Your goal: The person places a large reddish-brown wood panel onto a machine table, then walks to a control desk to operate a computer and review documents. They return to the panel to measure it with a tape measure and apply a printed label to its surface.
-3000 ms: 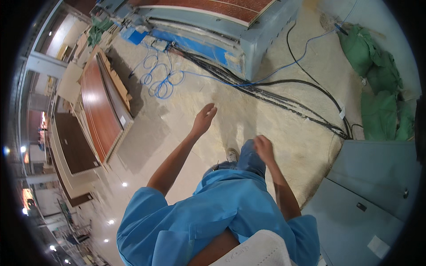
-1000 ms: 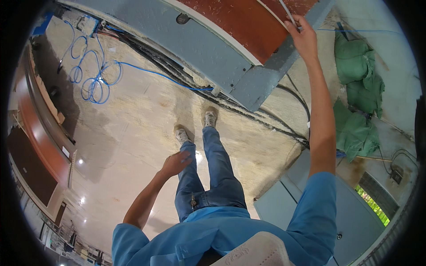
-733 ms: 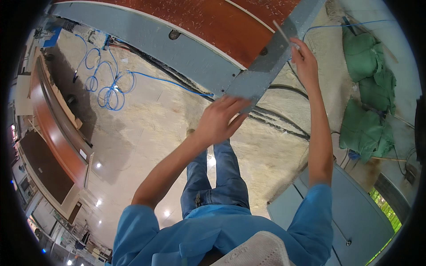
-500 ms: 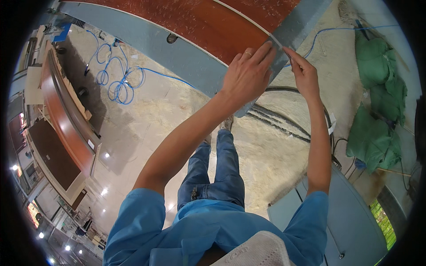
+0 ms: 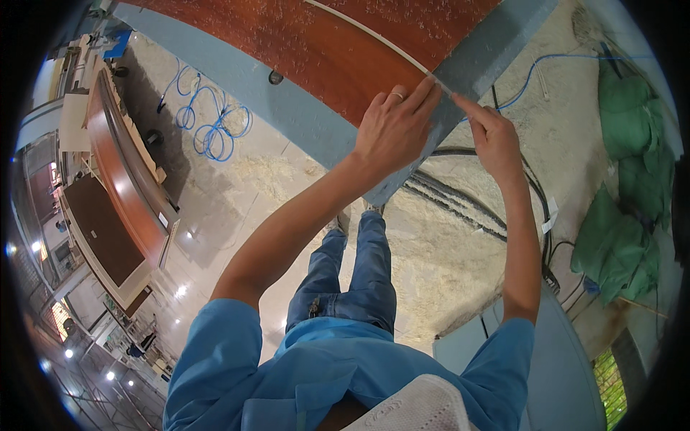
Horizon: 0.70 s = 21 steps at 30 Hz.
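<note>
A thin white strip (image 5: 374,37) runs across a reddish-brown wooden panel (image 5: 316,50) that has a grey-blue border (image 5: 474,65). My left hand (image 5: 394,129) pinches the strip's near end with its fingertips at the panel's edge. My right hand (image 5: 487,136) reaches to the same spot, its index finger and thumb closed on the strip's tip beside the left fingers. A ring shows on my left hand. Both arms stretch up from blue sleeves over my jeans and shoes below.
Coiled blue cable (image 5: 212,133) lies on the pale stone floor at left. Black cables (image 5: 460,205) run under the panel's corner. Green sacks (image 5: 625,179) pile at right. A long wooden counter (image 5: 126,179) stands far left. A grey-blue cabinet (image 5: 553,359) sits at lower right.
My left hand rose from beside my legs to the panel's edge and joined the right hand at the white strip. The view tilted down toward the panel's corner.
</note>
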Each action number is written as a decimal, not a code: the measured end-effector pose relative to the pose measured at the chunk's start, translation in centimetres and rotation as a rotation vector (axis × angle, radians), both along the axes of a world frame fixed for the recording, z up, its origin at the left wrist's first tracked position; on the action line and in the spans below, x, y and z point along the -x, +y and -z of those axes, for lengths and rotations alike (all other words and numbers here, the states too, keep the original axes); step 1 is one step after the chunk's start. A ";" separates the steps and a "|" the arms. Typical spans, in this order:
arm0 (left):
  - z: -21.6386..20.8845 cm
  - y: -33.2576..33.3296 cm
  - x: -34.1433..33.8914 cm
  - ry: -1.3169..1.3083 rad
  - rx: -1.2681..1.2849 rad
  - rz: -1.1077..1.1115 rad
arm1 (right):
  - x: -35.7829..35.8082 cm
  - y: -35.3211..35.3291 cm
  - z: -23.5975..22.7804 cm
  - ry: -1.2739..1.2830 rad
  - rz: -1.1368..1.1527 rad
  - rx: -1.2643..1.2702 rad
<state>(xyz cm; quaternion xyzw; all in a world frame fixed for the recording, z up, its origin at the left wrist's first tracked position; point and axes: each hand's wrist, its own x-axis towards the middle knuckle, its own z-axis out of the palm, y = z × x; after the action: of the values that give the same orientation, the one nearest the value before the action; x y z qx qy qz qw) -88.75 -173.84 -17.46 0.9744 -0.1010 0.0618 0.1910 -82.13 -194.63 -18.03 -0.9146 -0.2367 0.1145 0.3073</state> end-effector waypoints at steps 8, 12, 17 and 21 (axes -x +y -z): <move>-0.1 -0.3 0.1 0.018 0.023 -0.028 | -0.5 0.5 -1.0 0.080 -0.009 -0.053; -0.4 1.5 -1.1 0.094 0.386 -0.183 | -0.5 1.3 -1.7 0.084 0.001 0.022; 0.9 4.8 -5.7 -0.102 0.171 -0.338 | -0.7 2.2 -2.2 0.146 0.021 0.087; 2.4 5.2 -7.3 -0.035 0.087 -0.288 | -0.8 2.6 -2.0 0.111 0.014 0.084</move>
<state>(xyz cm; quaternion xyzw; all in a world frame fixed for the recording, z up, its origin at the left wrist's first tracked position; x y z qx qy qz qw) -81.44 -168.60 -19.89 0.9684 0.0395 0.1101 0.2203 -81.33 -192.00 -16.07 -0.9206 -0.2077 0.1728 0.2819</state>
